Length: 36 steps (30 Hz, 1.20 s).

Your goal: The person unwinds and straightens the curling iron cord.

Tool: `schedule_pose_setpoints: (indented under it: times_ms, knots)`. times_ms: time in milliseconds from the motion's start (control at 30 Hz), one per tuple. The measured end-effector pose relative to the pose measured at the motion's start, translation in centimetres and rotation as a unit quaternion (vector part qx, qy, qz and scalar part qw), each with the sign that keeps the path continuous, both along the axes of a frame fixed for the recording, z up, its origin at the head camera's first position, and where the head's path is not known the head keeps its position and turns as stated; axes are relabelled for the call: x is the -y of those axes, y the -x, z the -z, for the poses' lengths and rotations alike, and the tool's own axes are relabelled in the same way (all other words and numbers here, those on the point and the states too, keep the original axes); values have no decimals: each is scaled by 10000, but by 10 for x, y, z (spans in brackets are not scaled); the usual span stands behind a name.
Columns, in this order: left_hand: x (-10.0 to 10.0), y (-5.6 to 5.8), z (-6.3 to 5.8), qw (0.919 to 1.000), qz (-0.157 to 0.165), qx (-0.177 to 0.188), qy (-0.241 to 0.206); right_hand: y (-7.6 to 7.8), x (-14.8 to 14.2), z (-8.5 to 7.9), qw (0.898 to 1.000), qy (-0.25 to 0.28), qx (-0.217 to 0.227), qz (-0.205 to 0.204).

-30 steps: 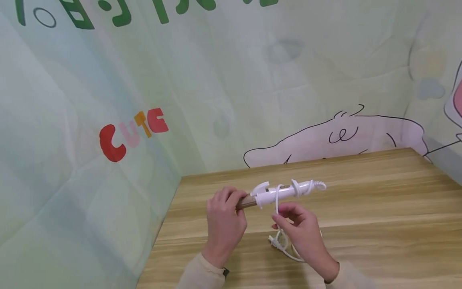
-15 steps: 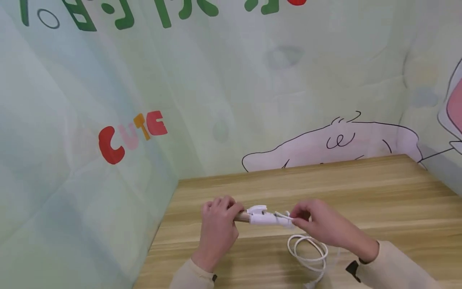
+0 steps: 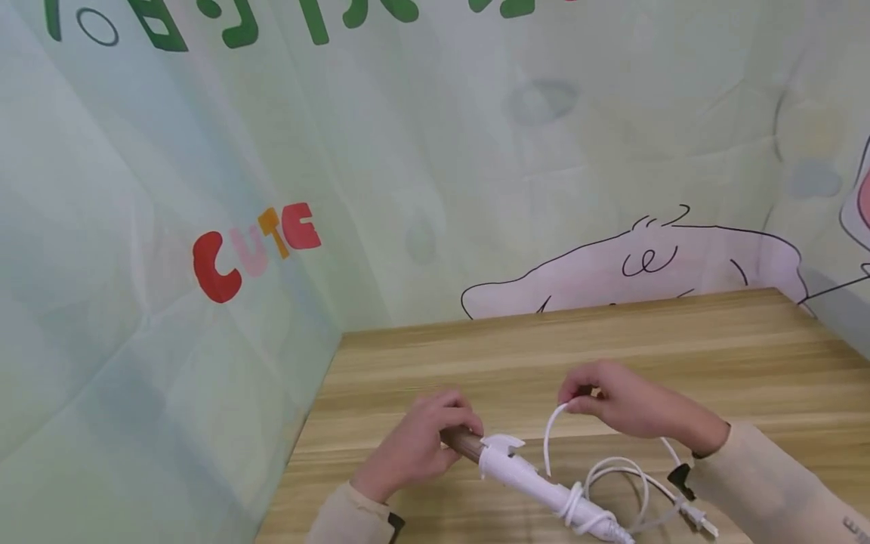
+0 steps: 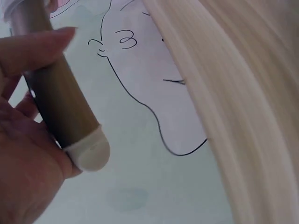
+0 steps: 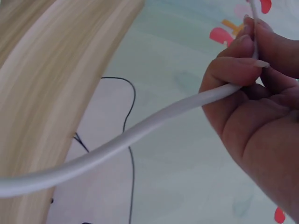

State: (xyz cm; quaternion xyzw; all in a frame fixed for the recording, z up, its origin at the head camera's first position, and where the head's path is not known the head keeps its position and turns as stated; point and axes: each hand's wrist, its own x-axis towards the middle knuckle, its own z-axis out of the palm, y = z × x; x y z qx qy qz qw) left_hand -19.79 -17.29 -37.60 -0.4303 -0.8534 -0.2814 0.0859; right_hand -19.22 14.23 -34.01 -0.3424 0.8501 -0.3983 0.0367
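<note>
My left hand grips the brown barrel of a white curling iron, its handle slanting down to the right. In the left wrist view, the barrel lies between fingers and thumb, its pale cap at the end. A few turns of white power cord wrap the handle near its lower end. My right hand pinches a length of that cord above and right of the handle. The right wrist view shows the cord running through the curled fingers. Below the right hand hang loose loops and the two-pin plug.
A wood-grain table lies beneath the hands. Behind it and at the left hangs a pale green printed cloth, with coloured letters and a pink cartoon figure.
The curling iron has swung from nearly level to slanting down right, nearer my body. My right hand has shifted right and drawn cord off the handle; the plug has moved right.
</note>
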Motion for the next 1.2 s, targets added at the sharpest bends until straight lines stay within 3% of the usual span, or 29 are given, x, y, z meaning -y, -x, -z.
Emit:
schedule_pose_setpoints:
  times_ms: [67,133,200,300,500,633,767,867,1000,1100,1200]
  knots:
    - [2,1,4,9961,236,610,-586,2,-3,6,9998,164,12,101]
    - [2,2,8,9868,274,1097,-1162,5,-5,15,9993,359,-31,127]
    - [1,1,8,9792,100,1264,-1582,7,-6,26,9982,596,-49,84]
    - [-1,-3,6,9729,-417,1181,-1946,3,-2,46,9961,860,-190,-10]
    - [-12,-5,-6,9684,-1422,186,-2040,-11,16,72,9943,997,385,-68]
    - [-18,-3,-8,9622,-2041,-867,-1581,-17,26,82,9961,865,-55,-160]
    - [-24,-1,-7,9463,-2438,-1746,-1206,-20,38,89,9921,1152,-397,294]
    - [-27,0,-5,9325,-2620,-2210,-1135,-23,48,91,9750,2034,-295,848]
    - [-30,-1,-1,9196,-2724,-2602,-1112,-26,65,93,9258,3439,-107,1567]
    - [-31,-1,1,9165,-2745,-2713,-1053,-27,75,92,8948,4066,-18,1843]
    - [-33,-1,1,9165,-2779,-2698,-1002,-27,80,90,8815,4369,85,1789]
